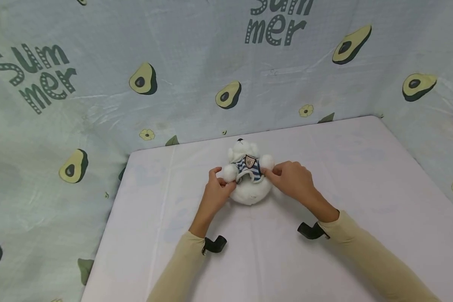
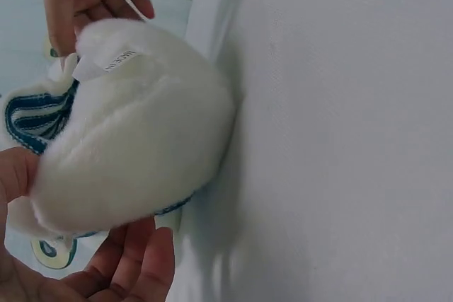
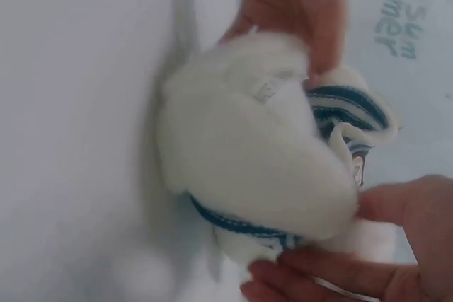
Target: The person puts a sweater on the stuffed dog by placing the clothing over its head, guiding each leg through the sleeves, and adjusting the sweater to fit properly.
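Note:
A white plush bear [image 1: 250, 193] in a blue-and-white striped shirt [image 1: 243, 166] with a shield patch is on the table, its head toward the far edge. My left hand [image 1: 216, 191] holds its left side in the head view, thumb at the shirt hem and fingers around the arm. On the opposite side, my right hand [image 1: 295, 179] pinches the shirt's edge below the other arm. The wrist views look onto the rounded white underside [image 2: 141, 125], where a small printed label [image 2: 106, 66] sticks out. In the right wrist view, the right fingers [image 3: 333, 274] pass beneath the plush bear.
The table [image 1: 196, 268] has a pale cover, with its far edge just beyond the bear. Behind and at the sides hangs a light curtain [image 1: 188, 50] printed with avocados and lettering. A black mount [image 1: 216, 244] sits at each wrist, beside the beige sleeves.

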`<state>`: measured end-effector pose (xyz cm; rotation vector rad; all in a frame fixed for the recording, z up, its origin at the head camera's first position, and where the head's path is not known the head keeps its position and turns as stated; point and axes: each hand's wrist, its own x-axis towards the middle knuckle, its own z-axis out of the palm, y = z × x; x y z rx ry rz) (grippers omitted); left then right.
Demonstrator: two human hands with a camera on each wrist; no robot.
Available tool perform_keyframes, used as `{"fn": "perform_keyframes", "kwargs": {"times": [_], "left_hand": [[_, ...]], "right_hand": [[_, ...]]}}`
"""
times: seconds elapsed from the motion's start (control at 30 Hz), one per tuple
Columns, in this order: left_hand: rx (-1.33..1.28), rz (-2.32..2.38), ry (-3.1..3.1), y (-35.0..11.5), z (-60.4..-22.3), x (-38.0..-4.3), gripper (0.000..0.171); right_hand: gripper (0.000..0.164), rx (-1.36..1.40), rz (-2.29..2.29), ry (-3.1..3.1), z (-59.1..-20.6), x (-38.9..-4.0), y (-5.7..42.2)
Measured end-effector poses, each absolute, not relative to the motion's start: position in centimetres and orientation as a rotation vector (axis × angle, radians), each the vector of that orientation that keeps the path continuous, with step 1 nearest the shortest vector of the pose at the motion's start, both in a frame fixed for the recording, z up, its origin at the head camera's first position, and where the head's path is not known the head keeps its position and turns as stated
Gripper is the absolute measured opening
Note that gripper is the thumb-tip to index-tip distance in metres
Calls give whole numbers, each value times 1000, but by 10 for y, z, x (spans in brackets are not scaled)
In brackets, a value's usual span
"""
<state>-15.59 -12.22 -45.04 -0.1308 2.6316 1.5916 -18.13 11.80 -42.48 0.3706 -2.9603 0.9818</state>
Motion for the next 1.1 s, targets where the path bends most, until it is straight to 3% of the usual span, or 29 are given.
{"fn": "perform_keyframes", "kwargs": {"times": [0.27,0.57,0.8,0.97,1.1], "left_hand": [[-168,1634,2553,-118,-450,-159,69],[-324,1734,2503,-114,-456,-164,60],[-434,1946,2232,-131,-462,-164,46],[-347,1931,2205,-137,-459,-164,39],[-301,1876,2239,-137,-453,-164,34]], "right_hand": [[48,361,1413,-3085,-437,-196,117],[36,299,1567,-3081,-441,-209,114],[18,273,1591,-3106,-449,-218,124],[31,331,1694,-3126,-452,-224,128],[42,226,1885,-3089,-450,-228,129]]}}
